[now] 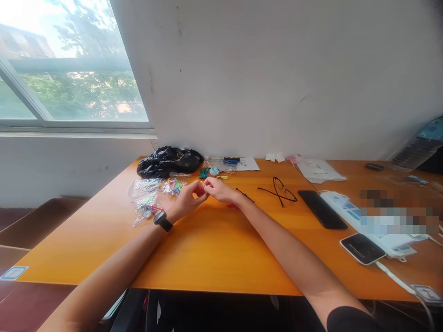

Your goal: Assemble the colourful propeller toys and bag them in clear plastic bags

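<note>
1. Left hand (189, 197): locate it at the centre of the frame, wearing a black watch (163, 221); your thumb and fingers curve inward, with a narrow opening between them
2. Right hand (217, 188): locate it just beside the left, the fingertips of both meeting; your fingers are bent in close, and whether either hand grips a small piece cannot be told
3. Clear bags (146, 203): find them left of centre, lying on the wooden table (207, 258) near your left hand; they contain small multicoloured pieces
4. Black plastic bag (169, 162): note its crumpled form behind the clear bags, towards the wall (263, 83)
5. Small items: beyond your fingertips, identify a green item (204, 173), a round item (214, 171) and a yellowish piece (224, 177); white paper (248, 163) lies farther back
6. Eyeglasses (282, 193): these lie right of centre, temples crossed, beside a black phone (321, 210)
7. Power strip (339, 203): it runs along the right of the frame, with a white-edged phone (362, 249) below it and a clear plastic bottle (411, 152) above, near the right edge
8. Window (76, 69): it occupies the upper left of the frame
</note>
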### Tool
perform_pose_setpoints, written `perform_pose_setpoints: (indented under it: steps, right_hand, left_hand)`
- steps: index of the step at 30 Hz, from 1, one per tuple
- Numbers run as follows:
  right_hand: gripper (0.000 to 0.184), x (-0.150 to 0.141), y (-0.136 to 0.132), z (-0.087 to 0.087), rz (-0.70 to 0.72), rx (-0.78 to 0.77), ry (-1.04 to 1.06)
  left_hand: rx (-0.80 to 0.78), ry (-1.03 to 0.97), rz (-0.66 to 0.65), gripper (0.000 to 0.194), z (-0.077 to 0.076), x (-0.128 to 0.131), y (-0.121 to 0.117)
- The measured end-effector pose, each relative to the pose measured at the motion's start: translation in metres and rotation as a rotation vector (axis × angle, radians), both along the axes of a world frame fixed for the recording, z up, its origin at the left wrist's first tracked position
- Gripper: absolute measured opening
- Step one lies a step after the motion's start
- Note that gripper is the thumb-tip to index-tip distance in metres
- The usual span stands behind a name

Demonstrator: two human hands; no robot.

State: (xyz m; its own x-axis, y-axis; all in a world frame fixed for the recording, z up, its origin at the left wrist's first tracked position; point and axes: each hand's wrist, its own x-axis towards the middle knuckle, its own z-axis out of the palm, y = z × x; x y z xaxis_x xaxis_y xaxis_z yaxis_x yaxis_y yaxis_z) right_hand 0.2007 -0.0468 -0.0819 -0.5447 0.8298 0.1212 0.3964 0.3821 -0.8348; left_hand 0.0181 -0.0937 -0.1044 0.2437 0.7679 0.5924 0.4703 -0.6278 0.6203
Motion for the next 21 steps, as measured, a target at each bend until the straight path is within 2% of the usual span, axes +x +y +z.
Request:
perform_pose_setpoints:
  steps: [5,10,12,16,19,21]
  right_hand:
    - [0.009,-0.002,0.0,-0.002,0.005,-0.001,0.01]
    - [0.015,0.003,0.001,0.003,0.073,-0.172,0.078]
    - [0.016,0.004,0.0,0.002,0.078,-0.181,0.062]
    - [0.018,0.002,0.0,-0.001,0.048,-0.038,-0.005]
    - [0.013,0.002,0.004,-0.003,-0.062,0.101,-0.087]
    - [0.013,0.005,0.008,-0.004,-0.149,0.152,-0.148]
  left_hand:
    - [-0.006,0.011,0.051,0.019,-0.004,-0.002,0.004]
    - [0.005,-0.02,0.045,0.017,-0.005,0.0,0.005]
    - [0.013,-0.001,0.054,0.016,-0.008,-0.001,0.007]
    - [0.026,-0.01,0.103,0.019,-0.009,-0.004,0.011]
    - [-0.005,-0.058,0.041,0.013,-0.007,-0.008,0.012]
    - [-0.025,-0.009,-0.008,0.012,-0.008,-0.011,0.011]
